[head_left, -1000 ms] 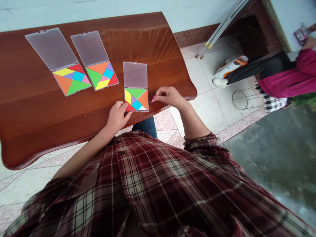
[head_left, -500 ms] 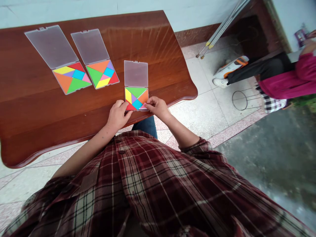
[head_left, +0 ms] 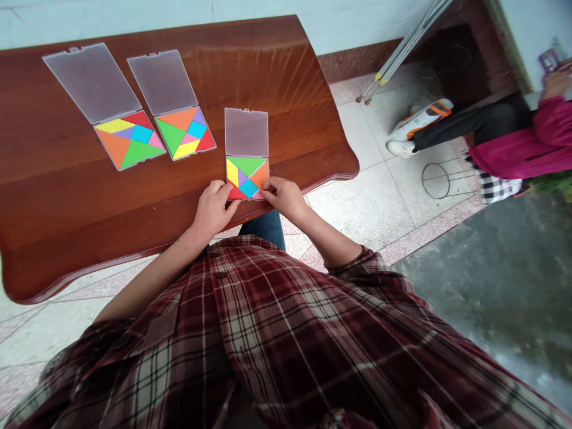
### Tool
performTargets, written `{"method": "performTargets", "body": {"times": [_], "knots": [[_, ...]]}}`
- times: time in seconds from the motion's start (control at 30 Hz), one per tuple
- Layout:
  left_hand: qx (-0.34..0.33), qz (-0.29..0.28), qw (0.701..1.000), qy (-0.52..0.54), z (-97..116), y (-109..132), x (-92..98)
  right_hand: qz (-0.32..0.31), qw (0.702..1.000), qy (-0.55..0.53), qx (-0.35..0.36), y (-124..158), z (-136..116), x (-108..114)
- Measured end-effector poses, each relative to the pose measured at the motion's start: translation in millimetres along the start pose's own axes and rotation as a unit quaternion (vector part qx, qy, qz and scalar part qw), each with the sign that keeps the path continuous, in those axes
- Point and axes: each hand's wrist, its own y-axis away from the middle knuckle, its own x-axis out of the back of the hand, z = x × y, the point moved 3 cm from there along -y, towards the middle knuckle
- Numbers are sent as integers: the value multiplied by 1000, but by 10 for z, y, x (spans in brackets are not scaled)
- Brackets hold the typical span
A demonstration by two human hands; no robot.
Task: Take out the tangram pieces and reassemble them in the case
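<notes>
A clear plastic tangram case [head_left: 246, 132] lies with its lid folded back near the table's front edge. Green, yellow, purple, orange, blue and red tangram pieces fill its tray, and a pink triangle [head_left: 258, 195] sits at the lower right corner. My left hand [head_left: 214, 207] holds the case's lower left side, fingers by the red piece and thumb at the front edge. At the right corner, the fingers of my right hand [head_left: 283, 196] are pinched together on the pink triangle and partly cover it.
Two more open tangram cases, a middle one [head_left: 163, 83] and a left one [head_left: 92, 83], lie on the wooden table [head_left: 111, 214]. Crutches [head_left: 402, 47] lean by the wall. A seated person [head_left: 504, 146] is at the right, beside a wire stand [head_left: 435, 180].
The pink triangle now lies lower and flatter in the corner of the tray, and my right fingers have shifted slightly. My left hand stays in place.
</notes>
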Motion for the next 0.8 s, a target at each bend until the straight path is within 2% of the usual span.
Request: {"method": "performTargets", "body": {"times": [0.33,0.6,0.7,0.8], "knots": [[5,-1,1000,7,20,-7,10,-9,1000,24,16,34,-9,61],[2,-4,1000,1,24,-2,16,-47,997,56,34,50,43,-20],[4,-3,1000,0,23,-3,17,-28,998,27,43,39,60,45],[5,-7,1000,-4,15,-8,16,17,999,-4,34,22,106,188]]}}
